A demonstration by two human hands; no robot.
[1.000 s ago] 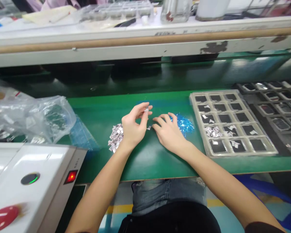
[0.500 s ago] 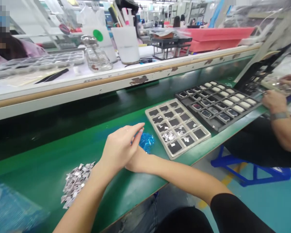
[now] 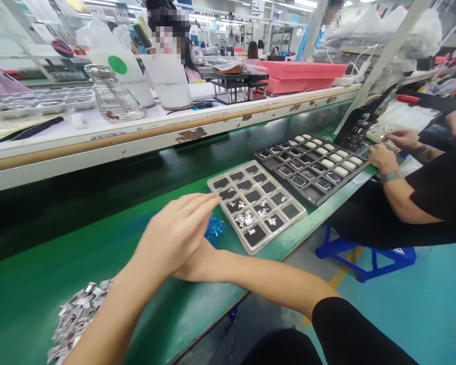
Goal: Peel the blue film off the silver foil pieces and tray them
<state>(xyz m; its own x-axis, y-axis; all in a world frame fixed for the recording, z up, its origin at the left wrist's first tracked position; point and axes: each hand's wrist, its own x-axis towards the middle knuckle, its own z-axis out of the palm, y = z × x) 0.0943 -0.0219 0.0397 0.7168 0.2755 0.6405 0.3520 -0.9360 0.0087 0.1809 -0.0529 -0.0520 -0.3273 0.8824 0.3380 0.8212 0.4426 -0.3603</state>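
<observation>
My left hand (image 3: 175, 228) is held above the green bench with its fingers close together and bent over. What it pinches, if anything, is hidden. Behind and below it is my right hand (image 3: 193, 261), whose fingers are covered by the left. A heap of blue film strips (image 3: 214, 230) lies just past both hands. To their right rests a pale compartment tray (image 3: 256, 249) with dark-lined pockets, several holding small white pieces. Under my left forearm spreads a pile of small grey-white pieces (image 3: 78, 317).
A black tray (image 3: 314, 198) of watch-like parts and white oval pieces stands beyond the pale tray. A co-worker's hands (image 3: 383, 154) are busy at the right. Along the back runs a raised shelf (image 3: 144, 137) with a glass bottle (image 3: 114, 99) and a red bin (image 3: 304, 76).
The view has swung right, so the bench things sit further left. My hands stay together. The small pale bit at my left fingertips earlier is now out of sight.
</observation>
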